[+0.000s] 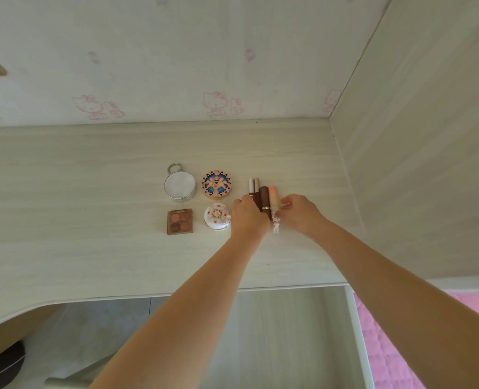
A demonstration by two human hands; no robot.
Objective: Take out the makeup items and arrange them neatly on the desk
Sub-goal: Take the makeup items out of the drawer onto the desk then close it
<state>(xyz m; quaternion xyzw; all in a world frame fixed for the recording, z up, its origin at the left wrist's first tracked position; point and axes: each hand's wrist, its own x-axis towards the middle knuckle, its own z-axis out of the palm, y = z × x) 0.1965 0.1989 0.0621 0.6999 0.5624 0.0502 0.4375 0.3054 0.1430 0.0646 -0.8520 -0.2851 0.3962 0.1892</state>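
On the pale wood desk (92, 169) lie a round silver mirror compact (179, 186), a patterned gold and blue compact (216, 184), a brown eyeshadow palette (179, 222) and a white floral compact (216, 217). To their right several lip tubes lie side by side: two white-capped ones (253, 184), a brown one (264, 195) and a peach one (273, 195) with a white charm (275, 223). My left hand (248, 214) presses against the row from the left. My right hand (298, 211) touches the peach tube from the right. Both hands' fingertips are partly hidden.
A wall with pink cat drawings (215, 103) stands behind the desk. A pale wood side panel (415, 153) closes the right. The desk's front edge (176, 295) curves at the left, with an open space below. Pink bedding (401, 343) shows at the lower right.
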